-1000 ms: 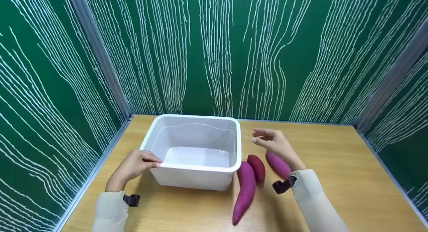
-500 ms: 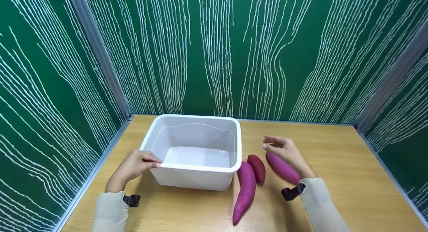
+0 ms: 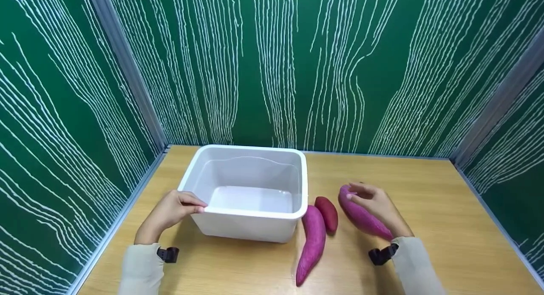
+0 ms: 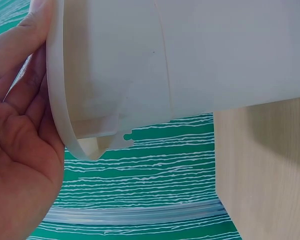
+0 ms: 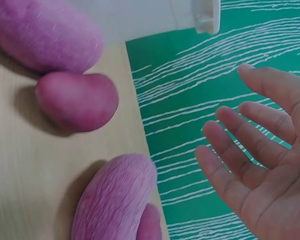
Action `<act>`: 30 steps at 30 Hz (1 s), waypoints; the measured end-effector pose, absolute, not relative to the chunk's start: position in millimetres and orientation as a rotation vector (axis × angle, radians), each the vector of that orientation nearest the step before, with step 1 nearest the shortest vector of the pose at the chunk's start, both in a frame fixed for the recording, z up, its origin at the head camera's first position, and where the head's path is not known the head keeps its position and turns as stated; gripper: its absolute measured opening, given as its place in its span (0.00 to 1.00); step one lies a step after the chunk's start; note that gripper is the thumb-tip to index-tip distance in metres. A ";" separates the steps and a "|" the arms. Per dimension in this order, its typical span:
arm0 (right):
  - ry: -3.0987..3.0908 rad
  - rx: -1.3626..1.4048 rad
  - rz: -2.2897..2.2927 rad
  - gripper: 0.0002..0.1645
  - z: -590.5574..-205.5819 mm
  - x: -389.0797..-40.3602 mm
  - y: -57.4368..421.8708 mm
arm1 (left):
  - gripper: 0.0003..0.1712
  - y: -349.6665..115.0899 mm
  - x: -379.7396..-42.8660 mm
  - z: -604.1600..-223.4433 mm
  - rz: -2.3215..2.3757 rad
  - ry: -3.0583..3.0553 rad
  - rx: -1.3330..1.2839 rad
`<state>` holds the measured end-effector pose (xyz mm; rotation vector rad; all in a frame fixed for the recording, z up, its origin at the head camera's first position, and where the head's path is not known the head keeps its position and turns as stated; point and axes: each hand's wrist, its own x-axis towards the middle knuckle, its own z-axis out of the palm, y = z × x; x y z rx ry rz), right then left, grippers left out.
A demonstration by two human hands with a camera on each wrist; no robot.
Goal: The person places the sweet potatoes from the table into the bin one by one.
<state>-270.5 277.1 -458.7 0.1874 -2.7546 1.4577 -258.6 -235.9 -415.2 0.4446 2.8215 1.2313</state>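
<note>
At the tub's near left corner, my left hand (image 3: pixel 172 210) pinches the rim of a white plastic tub (image 3: pixel 246 227). In the left wrist view, the thumb (image 4: pixel 25 42) lies along that rim. My right hand (image 3: pixel 378 205) hovers over a purple sweet potato (image 3: pixel 361 216) on the right, its fingers loosely bent with nothing between them. The right wrist view has this hand (image 5: pixel 265 165) apart from the wrinkled sweet potato (image 5: pixel 117 200). A long curved purple sweet potato (image 3: pixel 312 244) lies beside the tub, with a shorter dark red one (image 3: pixel 327 214) next to it.
Everything stands on a wooden table (image 3: pixel 446 210). Green walls (image 3: pixel 272 74) with white wavy lines enclose its back and sides, joined by grey corner posts (image 3: pixel 127 65). Behind the wrinkled sweet potato, another pinkish piece (image 5: pixel 150 222) is partly hidden.
My right hand has moved right and toward me, lowering over the right-hand sweet potato. My left hand and the tub have stayed in place.
</note>
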 end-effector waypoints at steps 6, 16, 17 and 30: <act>-2.809 0.123 1.465 0.36 -471.8 -267.8 290.8 | 0.07 -236.1 -257.9 -416.9 1.237 2.818 0.431; -2.831 0.056 1.521 0.39 -486.9 -262.1 316.2 | 0.07 -234.2 -258.0 -415.8 1.238 2.825 0.386; -2.835 0.051 1.523 0.39 -487.8 -261.3 318.4 | 0.07 -234.2 -257.9 -415.6 1.238 2.824 0.379; -2.906 -0.055 1.418 0.40 -502.0 -256.7 336.3 | 0.06 -236.3 -258.3 -417.8 1.224 2.847 0.451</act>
